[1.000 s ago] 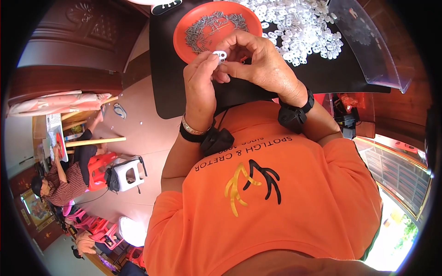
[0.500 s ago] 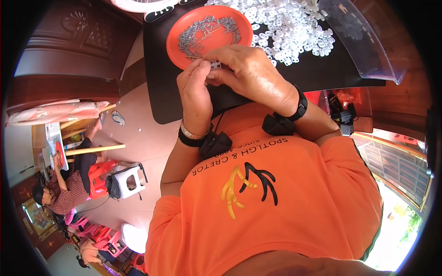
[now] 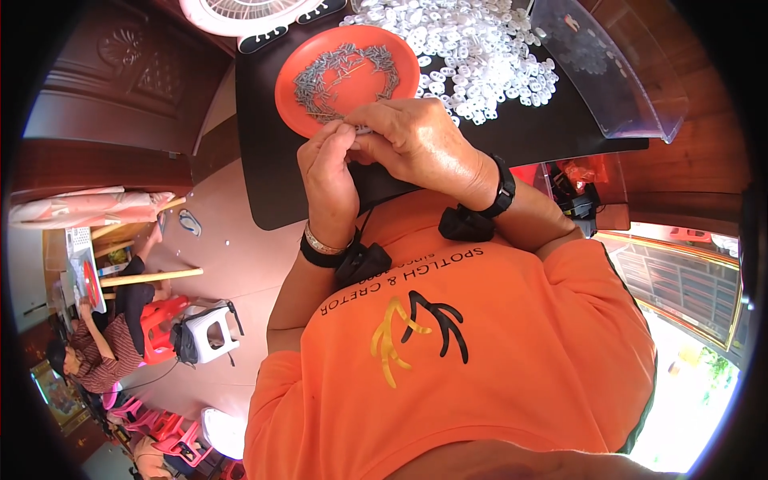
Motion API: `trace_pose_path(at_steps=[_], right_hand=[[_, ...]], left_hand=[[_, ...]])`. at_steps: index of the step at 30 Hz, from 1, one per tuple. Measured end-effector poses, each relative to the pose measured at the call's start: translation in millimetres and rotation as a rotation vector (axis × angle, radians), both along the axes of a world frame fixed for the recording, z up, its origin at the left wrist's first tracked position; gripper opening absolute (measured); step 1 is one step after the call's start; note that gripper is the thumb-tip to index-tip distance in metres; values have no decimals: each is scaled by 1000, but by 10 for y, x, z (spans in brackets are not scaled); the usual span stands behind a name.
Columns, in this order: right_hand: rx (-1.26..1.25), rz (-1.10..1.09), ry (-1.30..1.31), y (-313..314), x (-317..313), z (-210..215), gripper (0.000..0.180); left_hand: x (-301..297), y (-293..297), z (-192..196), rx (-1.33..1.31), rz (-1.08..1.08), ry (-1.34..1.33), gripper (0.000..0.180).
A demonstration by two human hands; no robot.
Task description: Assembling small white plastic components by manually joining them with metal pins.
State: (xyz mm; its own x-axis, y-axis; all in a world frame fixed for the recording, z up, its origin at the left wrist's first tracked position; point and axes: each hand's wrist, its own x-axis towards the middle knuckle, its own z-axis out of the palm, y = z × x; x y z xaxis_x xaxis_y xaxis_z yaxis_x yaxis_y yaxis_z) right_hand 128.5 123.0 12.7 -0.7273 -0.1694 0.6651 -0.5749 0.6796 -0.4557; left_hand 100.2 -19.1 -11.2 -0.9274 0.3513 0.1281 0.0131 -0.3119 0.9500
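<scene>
My left hand [image 3: 330, 168] and my right hand [image 3: 420, 148] meet over the table's near edge, fingertips pressed together. Pinched between them is a small white plastic piece [image 3: 362, 130] with dark holes, mostly covered by the fingers. Just beyond the hands lies a round orange plate [image 3: 352, 90]. A ring of small grey metal pieces [image 3: 316, 78], like short screws or pins, is spread on it. Right of the plate, a big heap of white plastic pieces [image 3: 480, 60] with holes covers part of the black table [image 3: 268, 172].
A clear plastic bin [image 3: 612, 76] stands at the table's right side. At the far left edge is a white round fan [image 3: 248, 12]. Off to the left, another person [image 3: 104, 352] sits at a separate table, near a white stool [image 3: 212, 332].
The view has shifted a little, so the table appears lower and further left. Both hands stay together, and the fingers now cover more of the white piece.
</scene>
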Motion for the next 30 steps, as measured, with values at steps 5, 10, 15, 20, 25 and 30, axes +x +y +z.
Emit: trace_pose_path(at_steps=[5,10,15,20,25,30], right_hand=[[-88,20,-81,-4,-10,-25,21],[-112,7,-200,31,21,20,24],[-65,29,-71,13,31,5,27],[-38,32,-47,-11,53,16,24],[-24,27,-47,-1,51,-31,19],[-72,11,-52,5,83,-7,17]], left_hand=[[-6,46,10,18,58,-16,27],[-38,-35,-68,8,31,66,26],[-16,-85,-28,-34,11,77,27],[-3,-85,1,-65,9,87,25],[19,-33,35,-69,47,82,23],[32,-4,9,-60,54,164,24]])
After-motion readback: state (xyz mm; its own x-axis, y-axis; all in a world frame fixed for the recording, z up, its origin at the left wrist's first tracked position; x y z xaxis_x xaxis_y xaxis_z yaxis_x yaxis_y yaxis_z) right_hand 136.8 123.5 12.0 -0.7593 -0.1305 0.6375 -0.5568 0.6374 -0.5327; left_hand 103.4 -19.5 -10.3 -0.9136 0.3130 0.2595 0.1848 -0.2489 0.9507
